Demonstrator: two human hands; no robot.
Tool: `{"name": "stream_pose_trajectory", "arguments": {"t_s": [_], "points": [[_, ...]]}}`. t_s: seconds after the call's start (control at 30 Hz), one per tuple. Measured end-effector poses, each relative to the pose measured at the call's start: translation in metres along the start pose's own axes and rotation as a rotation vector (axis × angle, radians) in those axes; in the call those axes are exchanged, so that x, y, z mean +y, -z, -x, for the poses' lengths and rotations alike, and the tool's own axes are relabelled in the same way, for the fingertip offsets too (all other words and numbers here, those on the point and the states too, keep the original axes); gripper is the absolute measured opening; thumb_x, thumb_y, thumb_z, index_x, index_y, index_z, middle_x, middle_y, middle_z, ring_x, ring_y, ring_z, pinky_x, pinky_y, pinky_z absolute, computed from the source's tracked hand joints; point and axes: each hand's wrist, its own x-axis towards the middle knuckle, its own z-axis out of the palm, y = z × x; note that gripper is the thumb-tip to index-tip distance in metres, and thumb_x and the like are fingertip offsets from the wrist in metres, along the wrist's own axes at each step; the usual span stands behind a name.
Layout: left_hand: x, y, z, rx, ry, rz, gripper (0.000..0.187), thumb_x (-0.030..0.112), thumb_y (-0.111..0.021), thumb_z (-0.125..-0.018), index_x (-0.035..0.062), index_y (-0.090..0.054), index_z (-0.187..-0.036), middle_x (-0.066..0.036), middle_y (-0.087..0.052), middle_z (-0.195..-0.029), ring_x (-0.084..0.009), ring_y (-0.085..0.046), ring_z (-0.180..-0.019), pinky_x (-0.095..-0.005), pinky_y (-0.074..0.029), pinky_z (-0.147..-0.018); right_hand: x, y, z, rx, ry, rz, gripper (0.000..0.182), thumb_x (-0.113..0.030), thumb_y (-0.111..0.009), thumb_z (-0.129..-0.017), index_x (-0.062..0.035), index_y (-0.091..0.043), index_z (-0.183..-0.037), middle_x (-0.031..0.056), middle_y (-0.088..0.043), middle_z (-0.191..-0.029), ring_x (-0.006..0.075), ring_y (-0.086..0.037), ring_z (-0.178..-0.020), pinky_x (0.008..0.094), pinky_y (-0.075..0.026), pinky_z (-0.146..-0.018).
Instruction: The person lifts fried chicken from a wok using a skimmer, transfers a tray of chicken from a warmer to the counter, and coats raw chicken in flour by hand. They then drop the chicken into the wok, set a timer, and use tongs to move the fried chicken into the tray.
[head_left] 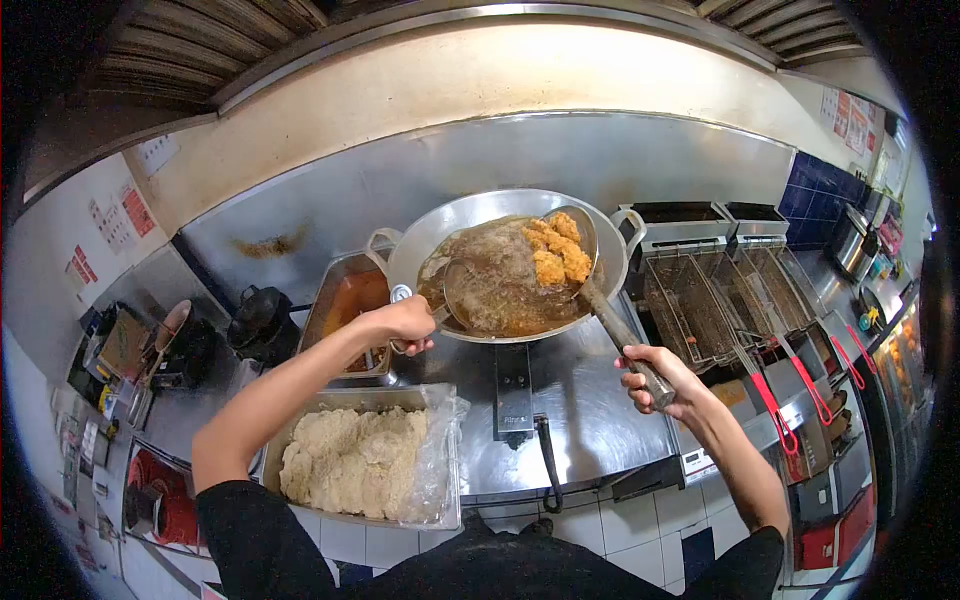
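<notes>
A wide metal wok (404, 262) holds bubbling brown oil (485, 245). My right hand (672, 378) is wrapped round the thick wooden handle of a large skimmer (612, 318). Golden fried chicken pieces (555, 255) rest in its bowl at the wok's right side. At the wok's front left, my left hand (405, 322) is closed round the handle of a second, smaller skimmer (447, 285), whose round rim dips into the oil. A small dial thermometer (400, 292) shows at the wok's rim, just above this hand.
Below my left arm stands a metal tray of floury, breaded pieces (350, 455) with a plastic sheet (440, 450). A pan of orange liquid (350, 295) sits left of the wok. Fryer baskets (690, 300) with red handles (775, 410) stand right. A black lever (547, 460) juts forward.
</notes>
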Motion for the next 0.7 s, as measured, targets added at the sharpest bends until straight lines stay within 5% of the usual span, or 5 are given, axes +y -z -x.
{"name": "stream_pose_trajectory", "arguments": {"t_s": [0.2,0.33,0.47,0.57,0.7], "points": [[-0.007,-0.040,-0.012,0.023,-0.090,0.952,0.025,0.001,-0.031,-0.091,-0.0006,-0.035,-0.115,-0.006,-0.047,-0.072,-0.0051,-0.036,-0.047,-0.0189,-0.029,-0.036,0.003,-0.017,0.007,0.033,-0.021,0.005,0.020,-0.030,-0.047,-0.090,-0.0092,-0.048,-0.089,-0.0037,-0.042,-0.051,0.0095,-0.040,-0.036,0.0256,-0.031,-0.031],[-0.009,-0.043,-0.022,0.065,-0.162,0.963,0.024,0.003,-0.033,-0.093,0.0006,-0.035,-0.116,-0.005,-0.047,-0.072,-0.0045,-0.036,-0.048,-0.0184,-0.030,-0.037,0.018,-0.048,-0.003,-0.080,-0.004,-0.231,0.023,-0.033,-0.046,-0.093,-0.0101,-0.047,-0.091,-0.0029,-0.040,-0.054,0.0141,-0.043,-0.043,0.0296,-0.036,-0.038],[-0.007,-0.033,-0.022,0.154,-0.179,0.752,0.027,0.012,-0.035,-0.097,0.0016,-0.041,-0.121,-0.003,-0.047,-0.071,-0.0056,-0.038,-0.049,-0.0193,-0.033,-0.040,0.041,-0.065,-0.008,-0.241,0.135,-0.452,0.050,-0.050,-0.037,-0.094,-0.0040,-0.050,-0.109,0.0073,-0.054,-0.071,0.0210,-0.055,-0.053,0.0312,-0.044,-0.046],[-0.005,-0.028,-0.014,0.238,-0.238,0.530,0.045,0.010,-0.032,-0.095,0.0026,-0.030,-0.140,-0.002,-0.049,-0.069,-0.0093,-0.043,-0.054,-0.0241,-0.039,-0.044,0.125,-0.050,-0.051,0.051,0.320,-0.471,0.054,-0.048,-0.032,-0.096,-0.0003,-0.055,-0.103,0.0096,-0.055,-0.065,0.0225,-0.059,-0.054,0.0332,-0.050,-0.048],[0.003,-0.030,-0.001,0.313,-0.311,0.289,0.043,0.013,-0.031,-0.096,0.0061,-0.037,-0.138,-0.002,-0.051,-0.066,-0.0089,-0.046,-0.052,-0.0252,-0.041,-0.045,0.290,-0.037,-0.138,0.267,-0.009,0.330,0.036,-0.030,-0.042,-0.095,0.0047,-0.051,-0.099,0.0117,-0.058,-0.062,0.0205,-0.060,-0.045,0.0295,-0.049,-0.039]]}}
